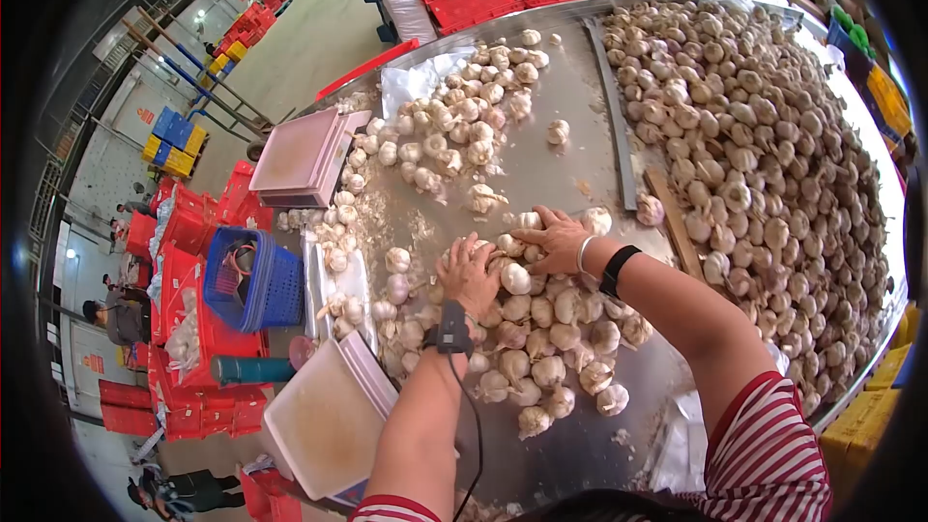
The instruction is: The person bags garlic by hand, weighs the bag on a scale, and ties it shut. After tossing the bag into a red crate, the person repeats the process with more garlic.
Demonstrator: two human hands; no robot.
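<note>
Two Hands on the Garlic

The left hand (469,275) and the right hand (561,240) are side by side on the near heap of garlic (548,368). Both have their fingers spread and bent over the white bulbs. The heap sits on a shiny metal table (572,174). A big pile (754,155) of garlic is on the right, past a long gray bar (614,116) and a wood stick (677,222). A blue basket (275,282) is off to the left.

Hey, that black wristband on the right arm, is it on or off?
On: the black wristband wraps around the right wrist, farther from the right hand than the white bracelet.
</note>
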